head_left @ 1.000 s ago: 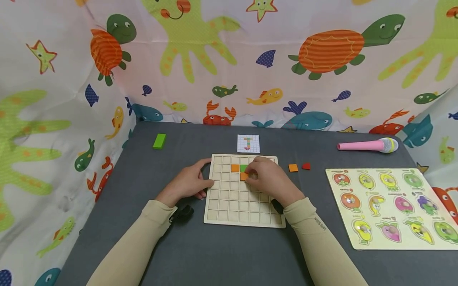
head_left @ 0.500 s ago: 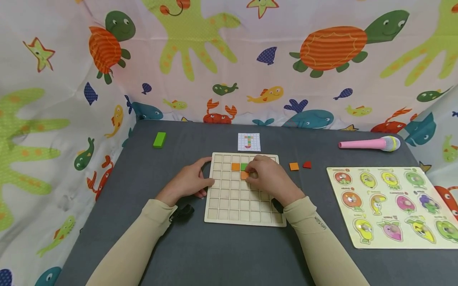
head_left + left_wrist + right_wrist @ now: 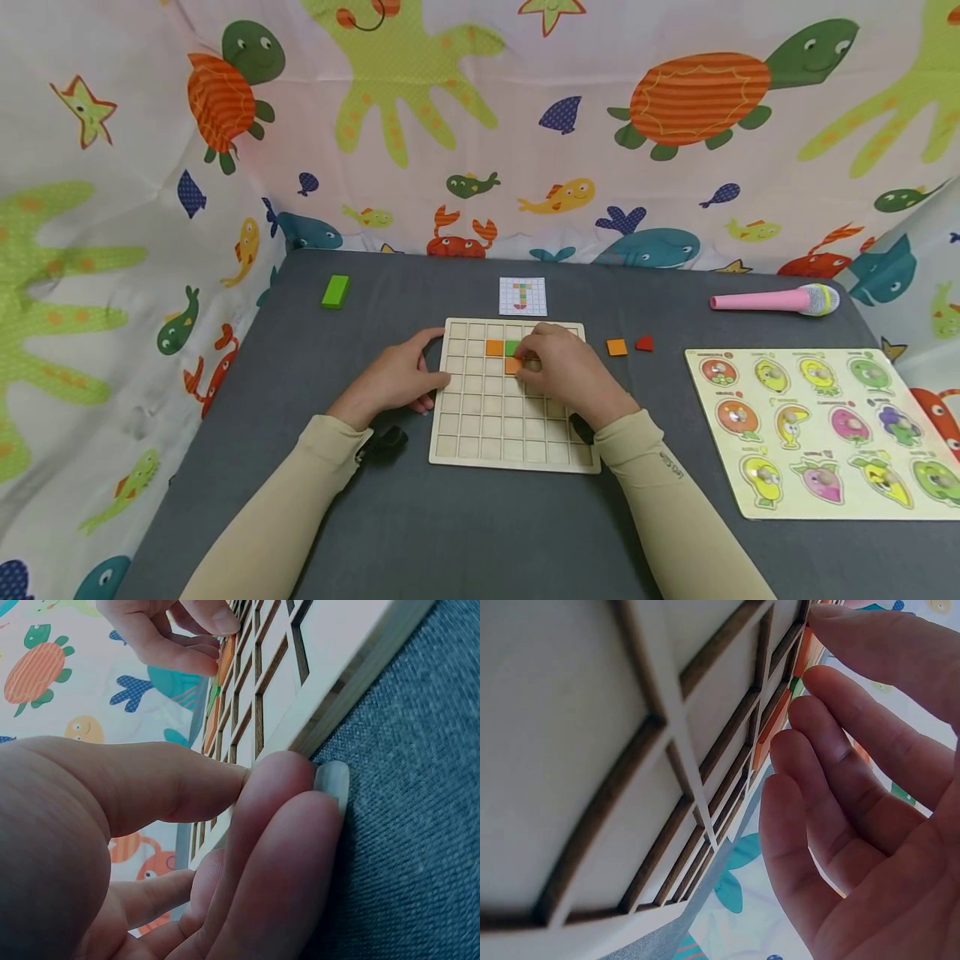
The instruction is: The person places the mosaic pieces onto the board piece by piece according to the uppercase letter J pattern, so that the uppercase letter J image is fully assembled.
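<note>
I am observing the right hand [image 3: 566, 367] working over a wooden grid board [image 3: 480, 425], its grip clamping on the lower orange square tile [image 3: 513, 366]: thumb tip and index fingertip are meeting opposite sides of the piece. That tile is occupying the cell directly below a green square tile [image 3: 512, 347]; I cannot tell whether it is sitting flush. An upper orange square tile [image 3: 495, 347] is lying in the cell to the left of the green one.

I am reading the left hand [image 3: 390, 379] as bracing the board's left edge, its grip standing apart: thumb and index finger are touching that edge at separate points.

The board is resting flat on the dark grey tabletop [image 3: 480, 533]. Just beyond its far edge, a grid card [image 3: 522, 297] is displaying a coloured J-shaped pattern. To the right, a loose orange square tile [image 3: 617, 347] and a small red piece [image 3: 644, 343] are lying near each other. Farther right, a pink toy microphone [image 3: 772, 301] is lying beyond a fruit-and-vegetable puzzle board [image 3: 855, 510]. At far left, a green rectangular block [image 3: 336, 292] is resting alone.
</note>
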